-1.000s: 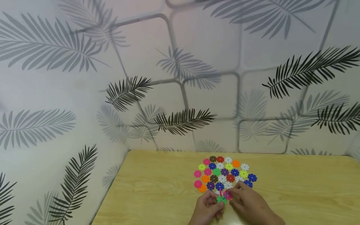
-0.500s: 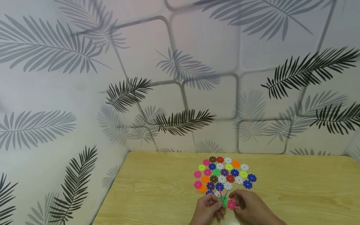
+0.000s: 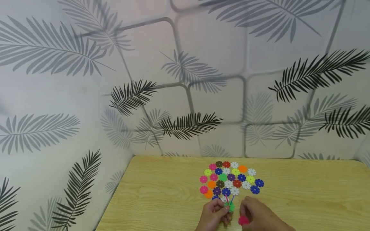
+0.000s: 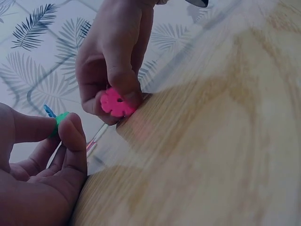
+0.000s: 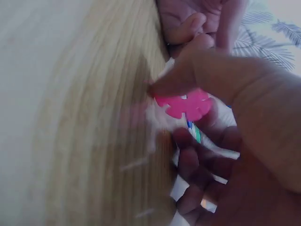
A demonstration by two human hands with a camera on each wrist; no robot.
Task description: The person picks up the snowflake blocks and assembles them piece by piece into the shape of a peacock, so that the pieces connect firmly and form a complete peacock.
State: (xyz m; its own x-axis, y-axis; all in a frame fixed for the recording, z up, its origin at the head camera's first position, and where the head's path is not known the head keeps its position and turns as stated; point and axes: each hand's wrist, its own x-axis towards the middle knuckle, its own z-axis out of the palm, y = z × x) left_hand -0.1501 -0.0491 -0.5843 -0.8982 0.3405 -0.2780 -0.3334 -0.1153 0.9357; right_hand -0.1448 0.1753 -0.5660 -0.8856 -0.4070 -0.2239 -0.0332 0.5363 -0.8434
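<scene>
though bright, pink disc (image 4: 111, 104) in right hand (image 3: 257, 213)

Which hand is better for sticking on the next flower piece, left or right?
Probably the right hand: it pinches a loose pink disc, close to the left hand, which is busy holding the green disc.

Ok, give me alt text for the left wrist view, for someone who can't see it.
The right hand pinches a pink notched disc; the left hand pinches a green piece with a blue piece joined on. A wood-grain table slants across the right, before a leaf-patterned wall.
</scene>
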